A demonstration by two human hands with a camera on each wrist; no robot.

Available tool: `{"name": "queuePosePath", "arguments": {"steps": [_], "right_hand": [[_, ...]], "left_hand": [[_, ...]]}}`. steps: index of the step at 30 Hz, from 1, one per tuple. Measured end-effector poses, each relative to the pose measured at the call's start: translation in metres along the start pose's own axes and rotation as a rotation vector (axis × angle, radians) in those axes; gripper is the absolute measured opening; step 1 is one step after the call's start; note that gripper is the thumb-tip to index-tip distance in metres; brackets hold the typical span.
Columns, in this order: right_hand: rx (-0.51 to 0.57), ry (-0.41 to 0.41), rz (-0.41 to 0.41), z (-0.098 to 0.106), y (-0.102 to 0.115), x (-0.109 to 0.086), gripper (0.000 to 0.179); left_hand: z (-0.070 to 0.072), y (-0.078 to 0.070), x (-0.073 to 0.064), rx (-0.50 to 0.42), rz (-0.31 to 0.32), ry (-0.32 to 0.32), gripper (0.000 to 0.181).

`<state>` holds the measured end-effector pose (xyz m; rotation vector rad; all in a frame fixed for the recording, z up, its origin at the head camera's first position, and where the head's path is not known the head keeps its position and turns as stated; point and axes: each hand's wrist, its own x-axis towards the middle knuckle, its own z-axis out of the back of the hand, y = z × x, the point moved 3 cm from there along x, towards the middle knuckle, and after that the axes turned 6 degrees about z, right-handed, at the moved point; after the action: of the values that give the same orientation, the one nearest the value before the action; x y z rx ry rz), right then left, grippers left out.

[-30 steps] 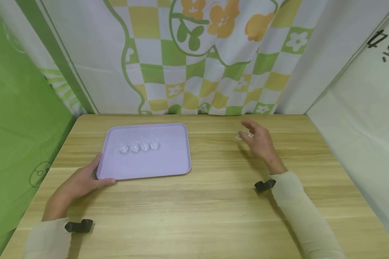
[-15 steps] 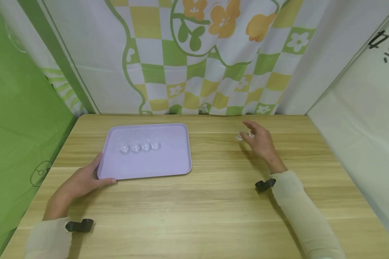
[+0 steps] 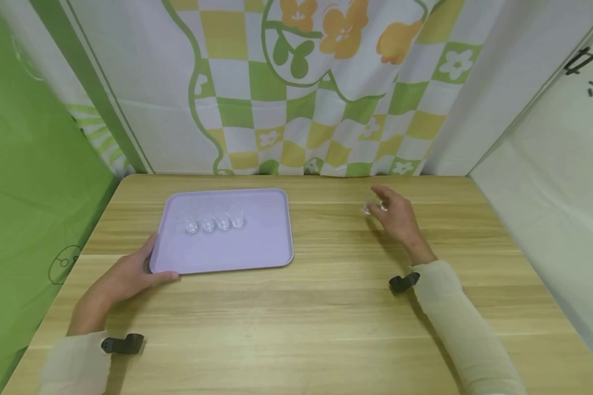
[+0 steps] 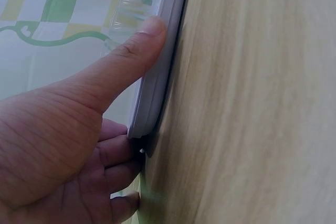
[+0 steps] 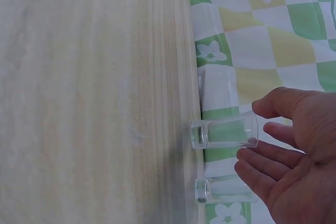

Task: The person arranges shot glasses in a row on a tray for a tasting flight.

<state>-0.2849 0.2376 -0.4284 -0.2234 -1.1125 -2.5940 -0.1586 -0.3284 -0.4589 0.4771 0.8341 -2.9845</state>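
My left hand (image 3: 125, 278) grips the near-left corner of a lilac tray (image 3: 247, 247), its thumb along the front rim and its fingers at the left side. Several small clear shot glasses (image 3: 208, 224) stand upright in a row on the tray, left of its middle. On the table to the right, my right hand (image 3: 397, 219) has thumb and fingers around the rim of a clear shot glass (image 5: 223, 132), which stands upright. A second shot glass (image 5: 226, 190) stands just to its right, behind the fingers and partly hidden by them.
The wooden table (image 3: 277, 329) runs up to a checked, flowered curtain (image 3: 316, 120) at the back. A green sheet (image 3: 24, 192) borders the left side, and a white sheet (image 3: 548, 192) the right. Bare wood lies between the tray and the right hand.
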Motion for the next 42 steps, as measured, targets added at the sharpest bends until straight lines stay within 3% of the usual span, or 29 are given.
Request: {"name": "queuePosePath", "arguments": {"steps": [24,42], "right_hand": [[-0.051,0.022,-0.011,-0.006,-0.006,0.001,0.052],[-0.018,0.046,-0.031,-0.006,-0.010,0.001,0.049]], "left_hand": [[0.002,-0.004,-0.002,-0.009,-0.023,-0.006,0.123],[0.002,-0.005,-0.002,0.009,-0.006,-0.002,0.125]]}}
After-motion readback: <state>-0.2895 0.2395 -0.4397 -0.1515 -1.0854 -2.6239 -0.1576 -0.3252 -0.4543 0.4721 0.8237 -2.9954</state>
